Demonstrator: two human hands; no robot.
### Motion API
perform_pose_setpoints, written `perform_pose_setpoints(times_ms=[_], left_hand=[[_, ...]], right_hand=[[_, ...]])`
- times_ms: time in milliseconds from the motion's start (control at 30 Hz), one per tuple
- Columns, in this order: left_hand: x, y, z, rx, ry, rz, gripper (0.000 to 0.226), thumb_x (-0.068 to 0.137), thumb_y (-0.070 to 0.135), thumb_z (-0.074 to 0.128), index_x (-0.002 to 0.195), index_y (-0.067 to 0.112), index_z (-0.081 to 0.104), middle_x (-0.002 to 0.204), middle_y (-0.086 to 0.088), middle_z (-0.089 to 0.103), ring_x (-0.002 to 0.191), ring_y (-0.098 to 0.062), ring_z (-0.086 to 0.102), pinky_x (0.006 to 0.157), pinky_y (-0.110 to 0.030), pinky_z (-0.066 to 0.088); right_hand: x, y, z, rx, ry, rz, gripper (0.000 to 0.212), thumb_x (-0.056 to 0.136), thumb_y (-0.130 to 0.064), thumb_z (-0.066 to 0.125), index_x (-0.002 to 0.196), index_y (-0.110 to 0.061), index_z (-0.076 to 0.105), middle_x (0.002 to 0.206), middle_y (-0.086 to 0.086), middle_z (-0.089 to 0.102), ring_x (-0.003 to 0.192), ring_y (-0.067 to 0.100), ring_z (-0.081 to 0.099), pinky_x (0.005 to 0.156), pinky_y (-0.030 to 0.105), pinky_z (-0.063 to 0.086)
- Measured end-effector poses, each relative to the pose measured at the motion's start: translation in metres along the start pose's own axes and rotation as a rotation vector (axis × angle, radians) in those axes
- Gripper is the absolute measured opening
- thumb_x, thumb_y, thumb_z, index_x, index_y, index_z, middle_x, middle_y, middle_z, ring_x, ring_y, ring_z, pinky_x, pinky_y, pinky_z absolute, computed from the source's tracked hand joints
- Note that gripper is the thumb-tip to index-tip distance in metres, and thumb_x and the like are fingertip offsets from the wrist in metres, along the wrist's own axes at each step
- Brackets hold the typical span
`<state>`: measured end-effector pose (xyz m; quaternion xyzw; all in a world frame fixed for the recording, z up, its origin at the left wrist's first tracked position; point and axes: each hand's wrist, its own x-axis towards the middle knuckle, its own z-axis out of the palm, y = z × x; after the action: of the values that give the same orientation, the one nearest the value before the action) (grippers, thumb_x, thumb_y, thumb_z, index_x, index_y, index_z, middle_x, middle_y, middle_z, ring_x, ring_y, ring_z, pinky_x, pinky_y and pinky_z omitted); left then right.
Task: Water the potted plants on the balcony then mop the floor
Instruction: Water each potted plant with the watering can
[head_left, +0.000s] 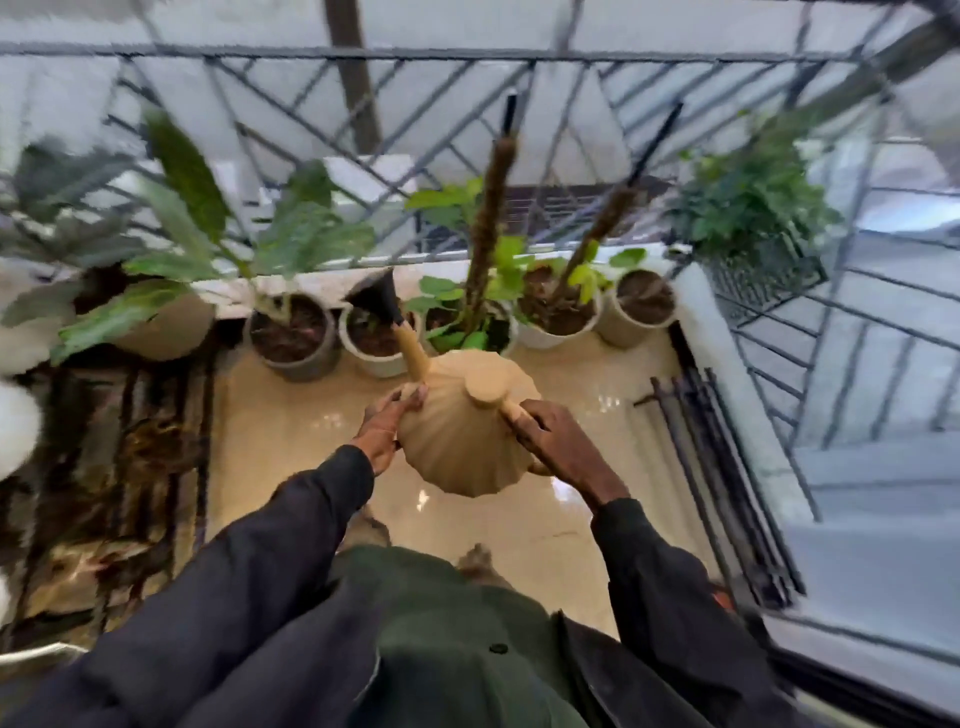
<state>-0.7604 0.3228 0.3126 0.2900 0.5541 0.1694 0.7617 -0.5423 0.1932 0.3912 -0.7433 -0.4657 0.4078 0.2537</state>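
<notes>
I hold a beige ribbed watering can (460, 436) above the glossy floor, tilted forward. My right hand (558, 441) grips its handle. My left hand (387, 426) presses against the can's left side near the spout base. The black spout head (379, 299) hangs over a small white pot (371, 343) of dark soil. A row of pots stands along the railing: a grey pot with big leaves (293, 338), a pot with a moss pole (470, 322), another pole pot (558, 312), and a bare-soil pot (641, 306).
A metal lattice railing (467, 54) fences the balcony. A hanging basket with a green plant (753, 218) sits at the right. A large leafy plant (130, 306) stands at left beside a dark patterned mat (104, 467). Dark rods (722, 478) lie by the right ledge.
</notes>
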Motion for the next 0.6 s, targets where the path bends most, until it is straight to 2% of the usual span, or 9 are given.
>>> perform_pose_setpoints(times_ms=[67,200,300,400,500,533,600], left_hand=[[0.003,-0.007,0.054,0.082,-0.076,-0.002,0.062,0.089,0.037,0.076,0.145,0.02,0.055,0.134,-0.002,0.065,0.116,-0.023,0.06,0.099,-0.043,0.047],[0.008,-0.018,0.152,0.228,-0.214,-0.004,0.044,0.097,0.032,0.067,0.138,0.019,0.061,0.121,0.002,0.069,0.1,-0.014,0.061,0.082,-0.033,0.047],[0.013,-0.026,0.215,0.329,-0.287,-0.004,0.033,0.099,0.029,0.065,0.131,0.02,0.062,0.112,0.004,0.068,0.097,-0.014,0.061,0.076,-0.031,0.047],[0.032,-0.036,0.276,0.445,-0.38,-0.036,0.033,0.098,0.032,0.067,0.129,0.024,0.062,0.118,0.003,0.067,0.109,-0.02,0.06,0.086,-0.036,0.046],[0.058,-0.045,0.326,0.528,-0.447,-0.112,0.062,0.087,0.041,0.078,0.142,0.024,0.056,0.133,0.003,0.062,0.122,-0.025,0.055,0.108,-0.047,0.041],[0.065,-0.047,0.345,0.557,-0.468,-0.141,0.065,0.086,0.041,0.08,0.144,0.025,0.054,0.135,0.003,0.059,0.123,-0.026,0.053,0.112,-0.048,0.038],[0.082,-0.055,0.384,0.601,-0.532,-0.187,0.054,0.089,0.036,0.078,0.136,0.026,0.055,0.127,0.005,0.059,0.113,-0.02,0.054,0.108,-0.046,0.036]], right_hand=[[-0.025,0.033,-0.031,0.017,0.069,0.091,0.048,0.107,-0.042,0.049,0.082,-0.004,0.063,0.082,0.012,0.064,0.073,0.022,0.056,0.066,0.043,0.05],[-0.067,0.086,-0.082,0.027,0.202,0.176,0.038,0.11,-0.031,0.048,0.08,-0.014,0.063,0.081,0.001,0.062,0.072,0.014,0.054,0.064,0.032,0.041],[-0.095,0.118,-0.114,0.076,0.279,0.241,0.034,0.11,-0.029,0.049,0.082,-0.017,0.065,0.084,-0.002,0.064,0.077,0.013,0.058,0.063,0.024,0.043],[-0.117,0.152,-0.144,0.152,0.362,0.308,0.032,0.109,-0.026,0.049,0.09,-0.01,0.069,0.09,0.004,0.069,0.081,0.015,0.062,0.066,0.026,0.046],[-0.129,0.184,-0.168,0.199,0.388,0.384,0.024,0.108,-0.027,0.05,0.091,-0.021,0.066,0.087,-0.004,0.066,0.078,0.004,0.06,0.065,0.021,0.044],[-0.132,0.194,-0.176,0.206,0.394,0.412,0.02,0.108,-0.029,0.051,0.092,-0.026,0.064,0.087,-0.007,0.066,0.08,0.002,0.06,0.066,0.02,0.043],[-0.134,0.214,-0.193,0.233,0.406,0.468,0.018,0.107,-0.028,0.055,0.09,-0.03,0.061,0.087,-0.007,0.067,0.078,0.002,0.06,0.065,0.012,0.042]])
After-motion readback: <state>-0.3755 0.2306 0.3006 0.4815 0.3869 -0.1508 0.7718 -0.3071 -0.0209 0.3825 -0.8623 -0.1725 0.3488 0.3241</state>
